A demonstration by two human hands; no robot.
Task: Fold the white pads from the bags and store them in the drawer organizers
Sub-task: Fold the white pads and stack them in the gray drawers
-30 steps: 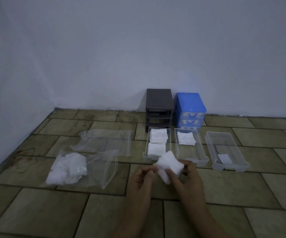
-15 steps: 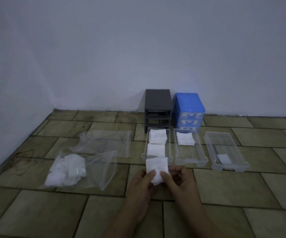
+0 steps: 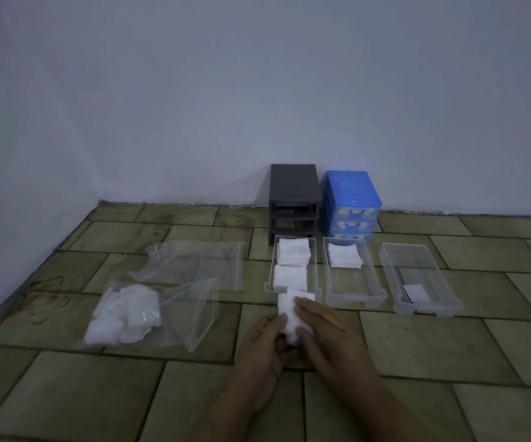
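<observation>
Both hands hold one white pad point(image 3: 289, 309) just in front of the left clear drawer point(image 3: 269, 287). My left hand point(image 3: 262, 349) grips its lower left edge with curled fingers. My right hand point(image 3: 324, 333) lies over the pad's right side, fingers extended across it and thumb under. The left drawer holds two folded stacks point(image 3: 292, 255). The middle drawer point(image 3: 370, 293) holds one stack point(image 3: 344, 255) at its far end. A clear bag point(image 3: 194, 317) at the left contains several crumpled white pads point(image 3: 123, 315).
An empty clear bag point(image 3: 203, 260) lies behind the full one. A third clear drawer point(image 3: 429, 306) at the right holds a small white card. A dark grey organizer frame point(image 3: 293, 199) and a blue organizer point(image 3: 350, 202) stand against the wall. Tiled floor everywhere.
The pad went from a loose bunch held up in both hands to a flatter, narrower fold held lower. My right hand has moved over its right side.
</observation>
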